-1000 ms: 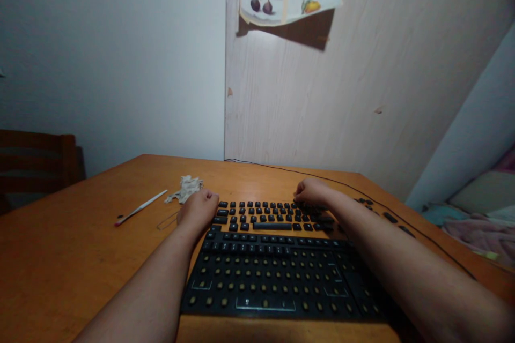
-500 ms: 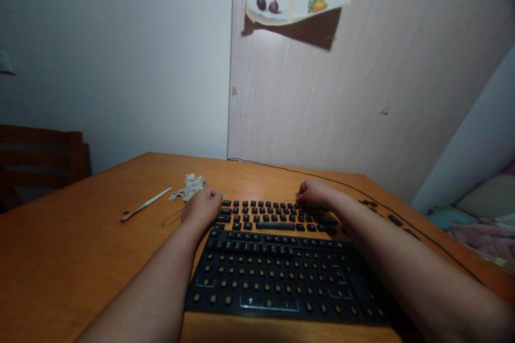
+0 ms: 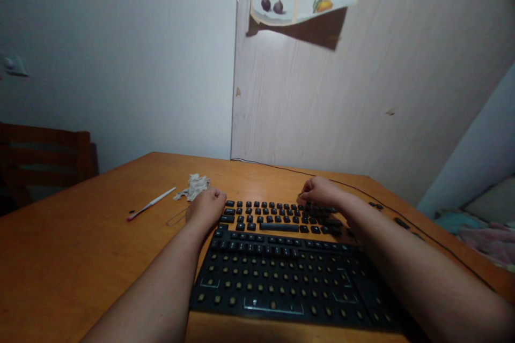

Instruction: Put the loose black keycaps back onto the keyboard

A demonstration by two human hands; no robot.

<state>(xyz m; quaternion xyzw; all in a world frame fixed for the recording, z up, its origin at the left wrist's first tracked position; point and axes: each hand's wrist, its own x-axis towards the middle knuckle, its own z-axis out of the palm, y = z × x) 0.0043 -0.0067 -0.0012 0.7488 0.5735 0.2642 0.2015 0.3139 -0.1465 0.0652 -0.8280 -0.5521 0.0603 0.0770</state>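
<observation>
A black keyboard (image 3: 277, 292) lies on the table with most of its keycaps off, baring rows of small stems. Caps still sit on its upper rows. Beyond its far edge, loose black keycaps are laid out in rows, among them a long space bar (image 3: 279, 227). My left hand (image 3: 206, 206) rests closed at the left end of these rows; what its curled fingers hold, if anything, is hidden. Over the far right part of the rows, my right hand (image 3: 319, 192) is closed in a pinch, its fingertips low by the caps. Whatever is between them is too small to name.
Left of my left hand lie a crumpled grey cloth (image 3: 195, 186), a thin wire loop (image 3: 176, 218) and a white stick-like tool (image 3: 153, 203) with a reddish end. A black cable (image 3: 277, 167) runs along the table's back and right. More loose keycaps (image 3: 401, 222) lie beyond my right forearm.
The view has turned slightly left, so everything sits a little further right. My right hand's fingers have shifted slightly at the same spot. My left hand stays in place.
</observation>
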